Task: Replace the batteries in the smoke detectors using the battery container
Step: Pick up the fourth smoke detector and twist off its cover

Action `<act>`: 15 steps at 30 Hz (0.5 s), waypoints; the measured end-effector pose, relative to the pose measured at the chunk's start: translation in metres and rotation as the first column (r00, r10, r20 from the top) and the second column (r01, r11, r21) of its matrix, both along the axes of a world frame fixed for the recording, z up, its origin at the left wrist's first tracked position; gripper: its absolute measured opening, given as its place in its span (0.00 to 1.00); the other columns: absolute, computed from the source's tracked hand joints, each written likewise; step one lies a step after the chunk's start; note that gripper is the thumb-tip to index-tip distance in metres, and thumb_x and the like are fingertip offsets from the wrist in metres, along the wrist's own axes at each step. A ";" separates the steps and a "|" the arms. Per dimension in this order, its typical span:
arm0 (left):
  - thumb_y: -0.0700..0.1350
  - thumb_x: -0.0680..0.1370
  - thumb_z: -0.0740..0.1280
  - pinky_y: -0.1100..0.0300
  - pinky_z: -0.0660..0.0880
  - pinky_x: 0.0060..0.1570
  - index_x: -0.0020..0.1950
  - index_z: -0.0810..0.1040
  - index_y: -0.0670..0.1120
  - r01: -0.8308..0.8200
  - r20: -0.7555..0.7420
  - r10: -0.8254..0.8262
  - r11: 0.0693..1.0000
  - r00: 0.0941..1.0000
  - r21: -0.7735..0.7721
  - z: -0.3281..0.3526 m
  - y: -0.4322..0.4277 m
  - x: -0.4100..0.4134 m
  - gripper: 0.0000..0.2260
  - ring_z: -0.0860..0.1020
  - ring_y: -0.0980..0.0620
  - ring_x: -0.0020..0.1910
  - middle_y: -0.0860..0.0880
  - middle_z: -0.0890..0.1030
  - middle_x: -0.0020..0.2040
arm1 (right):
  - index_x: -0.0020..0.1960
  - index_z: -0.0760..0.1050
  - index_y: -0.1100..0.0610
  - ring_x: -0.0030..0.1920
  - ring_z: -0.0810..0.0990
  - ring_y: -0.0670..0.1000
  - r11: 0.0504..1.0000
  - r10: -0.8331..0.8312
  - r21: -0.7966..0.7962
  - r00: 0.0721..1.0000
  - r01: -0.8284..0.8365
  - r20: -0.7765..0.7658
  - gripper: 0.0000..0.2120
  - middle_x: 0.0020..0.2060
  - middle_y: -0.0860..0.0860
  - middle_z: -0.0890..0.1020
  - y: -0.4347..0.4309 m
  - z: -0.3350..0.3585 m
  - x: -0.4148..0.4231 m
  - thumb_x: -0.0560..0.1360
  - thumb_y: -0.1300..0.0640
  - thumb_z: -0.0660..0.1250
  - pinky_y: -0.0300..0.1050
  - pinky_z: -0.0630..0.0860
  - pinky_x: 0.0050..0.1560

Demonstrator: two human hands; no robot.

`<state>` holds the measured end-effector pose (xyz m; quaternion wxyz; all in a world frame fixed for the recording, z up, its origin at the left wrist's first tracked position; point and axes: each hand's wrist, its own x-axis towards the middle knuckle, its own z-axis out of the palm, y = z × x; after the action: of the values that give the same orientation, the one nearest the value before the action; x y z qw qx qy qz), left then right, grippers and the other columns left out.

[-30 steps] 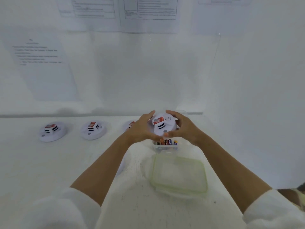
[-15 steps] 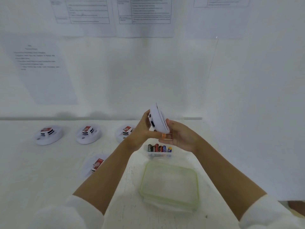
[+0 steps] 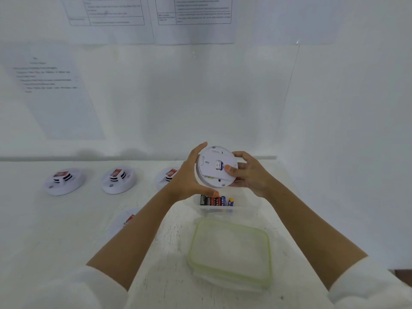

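Observation:
A white round smoke detector point(image 3: 211, 169) is held in the air with its flat back turned toward me. My left hand point(image 3: 189, 177) grips its left rim. My right hand point(image 3: 247, 172) grips the right rim, thumb on the back beside a small opening where a battery shows. Below the hands stands the clear battery container point(image 3: 245, 208) with several batteries point(image 3: 216, 200) lined up in it.
The container's green-rimmed lid point(image 3: 229, 250) lies in front of it on the white table point(image 3: 55, 230). Three detectors point(image 3: 64, 180) point(image 3: 118, 179) point(image 3: 166, 175) sit in a row at the left; another detector point(image 3: 127, 219) lies partly under my left forearm. Papers hang on the wall.
The detector was face-up a second ago, then on edge; now it is flipped with its back toward me. Both hands have kept hold of it.

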<state>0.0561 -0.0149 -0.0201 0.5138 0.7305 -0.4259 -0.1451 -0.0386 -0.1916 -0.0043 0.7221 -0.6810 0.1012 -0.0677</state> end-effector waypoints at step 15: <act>0.41 0.56 0.79 0.70 0.74 0.50 0.70 0.57 0.54 0.028 0.026 -0.029 1.000 0.999 0.008 0.000 -0.004 0.006 0.48 0.69 0.68 0.59 0.62 0.68 0.62 | 0.56 0.70 0.51 0.48 0.81 0.54 0.996 0.039 -0.083 0.999 -0.038 0.013 0.17 0.51 0.57 0.80 0.003 -0.001 0.005 0.72 0.62 0.70 0.48 0.82 0.43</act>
<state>0.0624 -0.0189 -0.0201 0.5033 0.7281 -0.4424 -0.1444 -0.0340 -0.1890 -0.0054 0.6952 -0.7116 0.0798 -0.0627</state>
